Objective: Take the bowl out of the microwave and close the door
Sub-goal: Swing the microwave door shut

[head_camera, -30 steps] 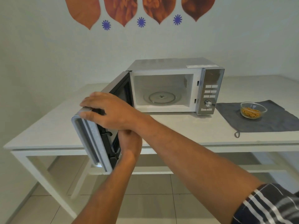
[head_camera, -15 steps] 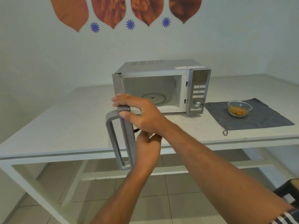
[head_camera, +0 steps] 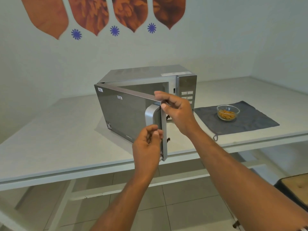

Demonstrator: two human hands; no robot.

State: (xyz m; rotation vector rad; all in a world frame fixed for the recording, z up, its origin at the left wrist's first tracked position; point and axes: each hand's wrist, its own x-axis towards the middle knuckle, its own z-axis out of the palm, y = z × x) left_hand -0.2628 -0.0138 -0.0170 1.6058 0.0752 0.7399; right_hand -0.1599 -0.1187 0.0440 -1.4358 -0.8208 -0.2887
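Sitting on a dark grey cloth (head_camera: 250, 117) to the right of the microwave (head_camera: 150, 75), the glass bowl (head_camera: 228, 112) holds orange-brown food and is touched by neither hand. The microwave stands on the white bench (head_camera: 58, 130), near the wall, and serves as the landmark here. Its door (head_camera: 126, 114), hinged at the microwave's left side, stands partly open, swung out toward the camera with its mirrored outer face and the letters "IFB" showing. The silver handle (head_camera: 150, 114) runs down the door's free edge. The right hand (head_camera: 178, 112) is in front of the microwave's control panel (head_camera: 187, 92), its grip closed on the top corner of the door's free edge, fingers over the top and thumb against the edge. The left hand (head_camera: 147, 145) is lower, in front of the microwave, its grip curled narrowly at the bottom of the handle; whether it clasps the handle firmly I cannot tell. Above the microwave, orange leaf shapes (head_camera: 91, 14) and blue stars (head_camera: 114, 30) decorate the wall.
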